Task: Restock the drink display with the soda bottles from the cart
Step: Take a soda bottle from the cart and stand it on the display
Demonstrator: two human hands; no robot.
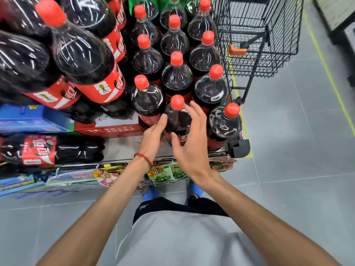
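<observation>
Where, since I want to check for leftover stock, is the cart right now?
In the head view, the black wire cart stands at upper right on the grey floor, directly right of the upright red-capped cola bottles.

left hand (154, 132): held forward, fingers straight and together, palm turned inward | right hand (192, 139): held forward, fingers spread and slightly bent, thumb wide, gripped nothing | left forearm (107, 198), right forearm (249, 204): bare, stretched out, angled toward each other | hands: near, apart
</observation>
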